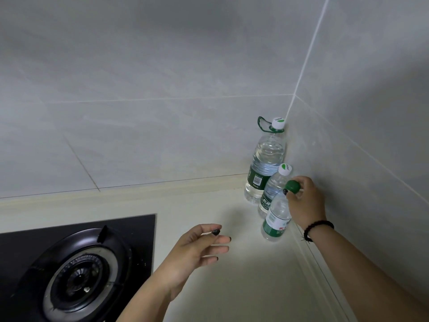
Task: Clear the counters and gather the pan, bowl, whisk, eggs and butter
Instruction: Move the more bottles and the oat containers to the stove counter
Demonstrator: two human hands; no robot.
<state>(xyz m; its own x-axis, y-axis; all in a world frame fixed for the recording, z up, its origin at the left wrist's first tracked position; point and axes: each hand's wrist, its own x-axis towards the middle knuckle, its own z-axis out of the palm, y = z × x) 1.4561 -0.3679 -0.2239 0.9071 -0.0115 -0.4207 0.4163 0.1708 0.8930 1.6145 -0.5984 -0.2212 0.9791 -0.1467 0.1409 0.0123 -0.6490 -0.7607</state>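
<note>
At the back right corner of the pale counter [232, 287], the right hand [306, 203] grips the neck of a small water bottle [276, 217] with a dark green cap [293, 186], its fingers curled round just below the cap. This bottle stands tilted a little, its base on the counter, next to the raised edge strip by the right wall. Just behind it, touching or nearly so, stands a 2nd small bottle [271, 194] with a white cap, and behind that a large bottle [264, 163] with a green carrying loop at its neck, set into the corner of the grey tiled walls [162, 89]. All 3 hold clear water and carry green labels. A dark bead bracelet [318, 228] circles the right wrist. The left hand [197, 249] hovers over the counter, fingers loosely spread and holding nothing. Further left sits a black gas hob [76, 268] with a round burner.
</note>
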